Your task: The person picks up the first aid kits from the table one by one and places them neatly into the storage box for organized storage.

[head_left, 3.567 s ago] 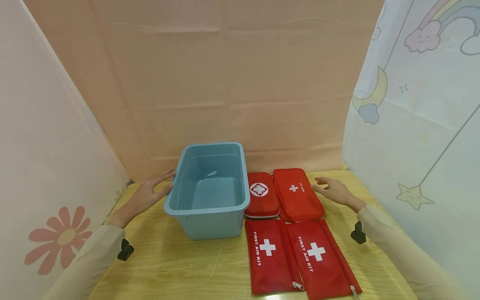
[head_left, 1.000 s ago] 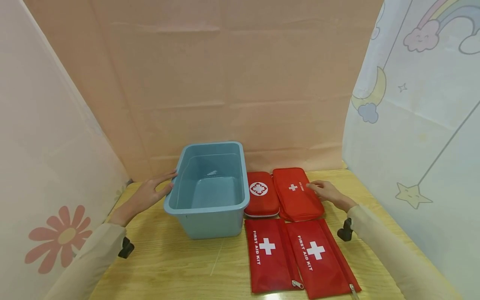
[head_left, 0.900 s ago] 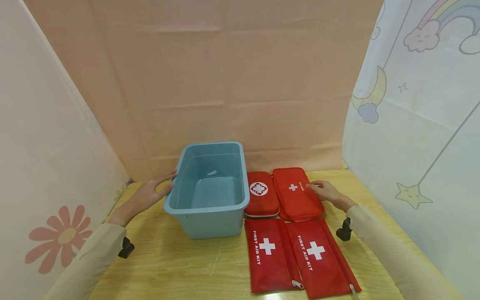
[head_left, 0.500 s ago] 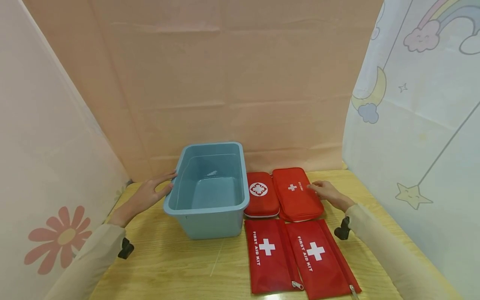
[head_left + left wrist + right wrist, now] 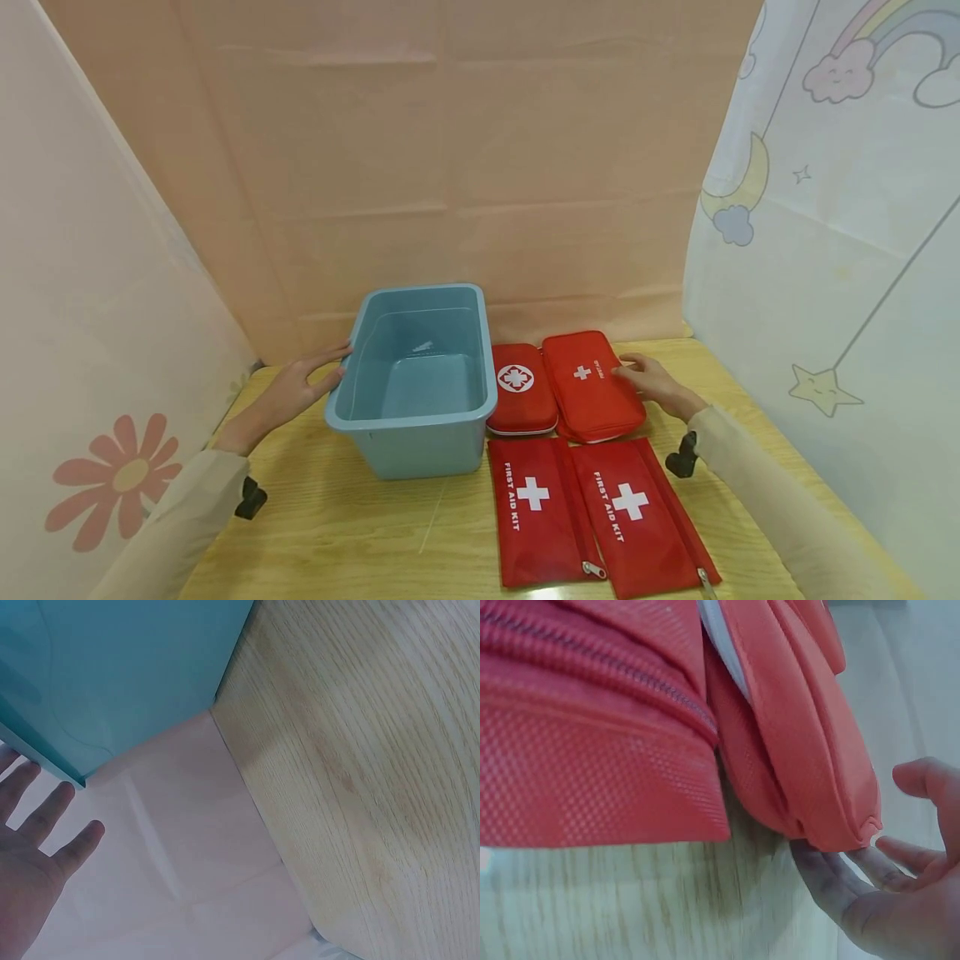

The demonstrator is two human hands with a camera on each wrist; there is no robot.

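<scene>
Since the earlier frames the right hand [image 5: 654,385] has slid in against the soft pouch [image 5: 592,385], whose near right edge has lifted off the table [image 5: 360,533]; the wrist view shows fingertips [image 5: 832,879] tucked under that edge, thumb above, fingers loosely curved around it. Just right of frame centre, the pouch lies touching a hard case [image 5: 519,388]. At centre left, the left hand [image 5: 288,393] rests flat, fingers straight, against the blue bin [image 5: 420,454]. Two flat kits [image 5: 592,517] lie at lower centre.
</scene>
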